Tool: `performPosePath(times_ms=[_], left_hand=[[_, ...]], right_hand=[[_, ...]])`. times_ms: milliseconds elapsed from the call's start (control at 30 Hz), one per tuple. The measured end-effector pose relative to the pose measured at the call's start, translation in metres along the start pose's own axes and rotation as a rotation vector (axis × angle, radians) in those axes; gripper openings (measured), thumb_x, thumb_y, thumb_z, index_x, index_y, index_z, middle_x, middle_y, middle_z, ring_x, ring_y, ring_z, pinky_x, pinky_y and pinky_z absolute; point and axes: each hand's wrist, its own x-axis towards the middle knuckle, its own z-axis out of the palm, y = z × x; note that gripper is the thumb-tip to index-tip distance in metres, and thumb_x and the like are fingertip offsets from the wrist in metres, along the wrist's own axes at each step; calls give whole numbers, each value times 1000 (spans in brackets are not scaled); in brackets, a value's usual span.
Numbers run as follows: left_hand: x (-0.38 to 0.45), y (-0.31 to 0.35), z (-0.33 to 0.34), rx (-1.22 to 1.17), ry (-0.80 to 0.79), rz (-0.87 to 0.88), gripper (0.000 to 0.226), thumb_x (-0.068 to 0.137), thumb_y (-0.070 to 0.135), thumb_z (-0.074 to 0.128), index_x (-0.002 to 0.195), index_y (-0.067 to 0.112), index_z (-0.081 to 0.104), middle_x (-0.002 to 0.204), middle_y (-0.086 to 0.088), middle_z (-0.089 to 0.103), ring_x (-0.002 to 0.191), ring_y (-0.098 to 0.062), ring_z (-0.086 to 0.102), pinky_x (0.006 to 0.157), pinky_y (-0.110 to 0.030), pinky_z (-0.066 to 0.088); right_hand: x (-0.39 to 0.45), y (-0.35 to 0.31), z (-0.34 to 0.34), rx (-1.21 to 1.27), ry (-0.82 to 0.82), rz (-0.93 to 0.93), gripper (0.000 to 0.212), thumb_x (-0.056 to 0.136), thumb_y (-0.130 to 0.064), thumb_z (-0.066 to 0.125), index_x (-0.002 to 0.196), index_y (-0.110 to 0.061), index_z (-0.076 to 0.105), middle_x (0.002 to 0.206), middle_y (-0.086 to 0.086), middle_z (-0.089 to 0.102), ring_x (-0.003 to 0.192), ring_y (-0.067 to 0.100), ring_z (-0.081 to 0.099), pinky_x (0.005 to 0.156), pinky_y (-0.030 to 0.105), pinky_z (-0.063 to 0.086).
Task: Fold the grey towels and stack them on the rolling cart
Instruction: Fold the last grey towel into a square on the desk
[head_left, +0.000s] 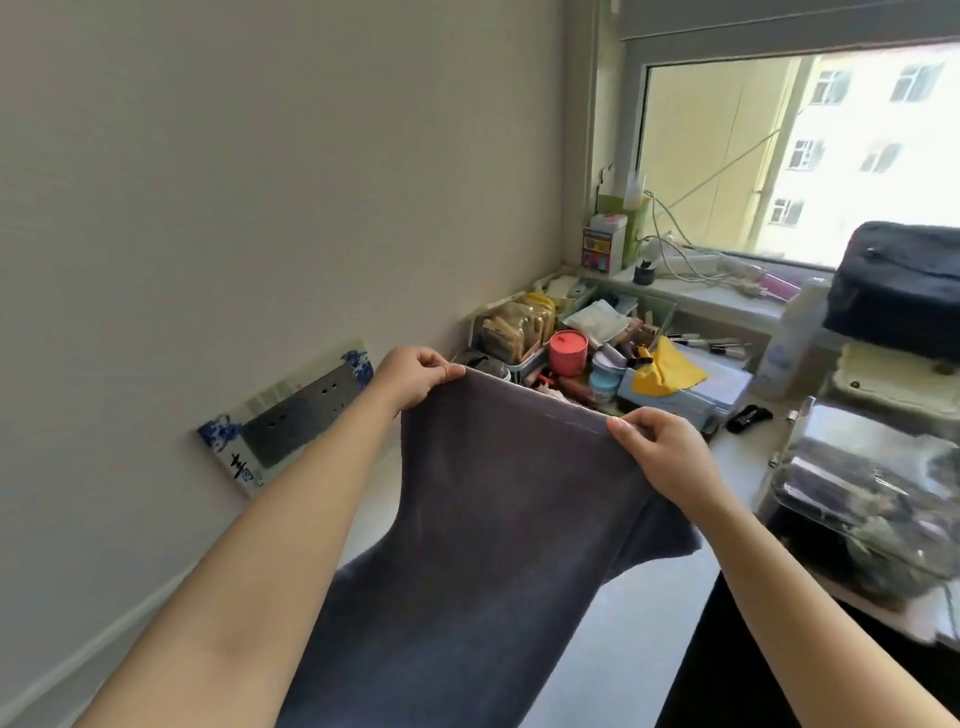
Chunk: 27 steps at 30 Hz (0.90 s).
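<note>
- Left hand (415, 376) pinches one top corner of the grey towel (498, 519), right hand (662, 457) pinches the other, top hem stretched taut between them.
- Towel hangs in mid-air, its lower end cut off by the frame's bottom edge.
- It hides part of the cluttered bench (737, 452) behind.
- Bare wall (260, 208) to the left, open room there.

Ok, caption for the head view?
Left hand and right hand pinch a grey towel by its top corners, held up.
</note>
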Motion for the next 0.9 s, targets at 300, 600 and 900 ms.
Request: performPosePath(times_ms=[300, 600, 900], left_hand=[[122, 74, 89, -51, -29, 19, 25, 79, 38, 74, 73, 17, 62, 69, 4, 56, 72, -14, 49, 66, -26, 38], [166, 119, 151, -363, 98, -20, 24, 83, 37, 70, 69, 21, 60, 68, 7, 57, 65, -9, 48, 58, -23, 37], [111, 57, 104, -600, 141, -130, 20, 85, 31, 69, 72, 18, 60, 70, 1, 60, 69, -13, 52, 59, -22, 44]], right_hand=[[112, 51, -65, -202, 140, 105, 18, 90, -34, 59, 85, -18, 64, 82, 0, 64, 85, 21, 59, 71, 32, 44], [161, 68, -95, -141, 271, 109, 19, 91, -32, 58, 85, -15, 64, 82, -1, 62, 83, 19, 56, 71, 28, 37], [115, 14, -46, 26, -145, 118, 24, 92, -37, 55, 85, -17, 67, 79, -1, 66, 69, 9, 57, 60, 21, 42]])
